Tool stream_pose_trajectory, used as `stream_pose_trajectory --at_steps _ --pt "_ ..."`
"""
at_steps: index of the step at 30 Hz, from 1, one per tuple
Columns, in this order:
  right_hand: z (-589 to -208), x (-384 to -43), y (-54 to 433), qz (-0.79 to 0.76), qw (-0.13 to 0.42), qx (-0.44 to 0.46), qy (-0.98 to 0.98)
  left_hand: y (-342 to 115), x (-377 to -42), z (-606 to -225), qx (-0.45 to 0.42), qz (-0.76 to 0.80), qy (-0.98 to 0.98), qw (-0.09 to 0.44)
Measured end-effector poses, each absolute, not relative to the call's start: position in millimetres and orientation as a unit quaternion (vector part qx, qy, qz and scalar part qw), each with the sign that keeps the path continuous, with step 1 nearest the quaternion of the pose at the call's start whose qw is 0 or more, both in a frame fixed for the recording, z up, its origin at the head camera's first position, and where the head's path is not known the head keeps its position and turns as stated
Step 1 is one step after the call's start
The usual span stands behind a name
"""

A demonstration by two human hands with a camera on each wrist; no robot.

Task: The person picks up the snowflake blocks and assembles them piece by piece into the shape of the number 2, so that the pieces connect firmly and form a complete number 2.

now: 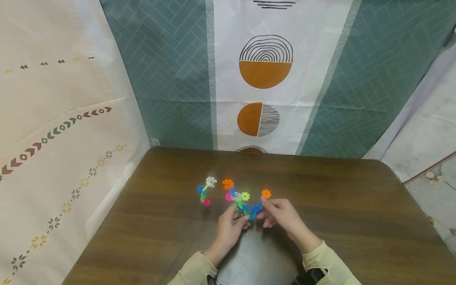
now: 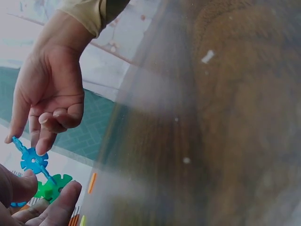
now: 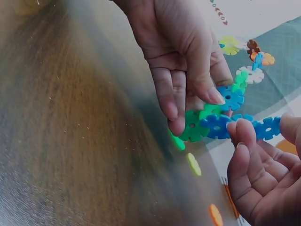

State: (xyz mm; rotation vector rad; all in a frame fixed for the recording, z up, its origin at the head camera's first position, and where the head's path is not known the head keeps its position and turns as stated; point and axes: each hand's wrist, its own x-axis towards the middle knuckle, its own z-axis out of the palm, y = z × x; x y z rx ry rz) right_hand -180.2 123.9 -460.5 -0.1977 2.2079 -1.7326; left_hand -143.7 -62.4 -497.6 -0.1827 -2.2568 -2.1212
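Note:
My left hand (image 1: 229, 227) grips a chain of notched plastic snowflake discs. In the right wrist view its thumb presses a blue disc (image 3: 231, 99) in the chain, close to green discs (image 3: 193, 125). On the other side, my right hand (image 1: 283, 215) pinches the edge of the end blue disc (image 3: 268, 128). Blue discs (image 1: 255, 210) and green ones run between the hands, linked at their slots. The left wrist view shows a blue disc (image 2: 34, 161) joined to a green disc (image 2: 54, 188) near the left fingers. My fingers cover parts of the chain.
Behind the hands on the brown table (image 1: 356, 221) are an orange disc (image 1: 266, 193), a yellow-green disc (image 1: 245, 196) and another orange disc (image 1: 228, 184). A cluster with a white disc (image 1: 211, 181) and a pink disc (image 1: 206, 202) is farther left. Patterned cloth (image 1: 171, 79) hangs behind the table.

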Motion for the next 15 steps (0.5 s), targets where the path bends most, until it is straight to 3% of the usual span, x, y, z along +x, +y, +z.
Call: stream_pose_trajectory --at_steps 15 --pt "-461.2 -179.5 120.0 -0.628 0.18 -0.077 0.753 -64.8 -146.1 -497.0 -0.06 -0.653 -0.754 0.028"
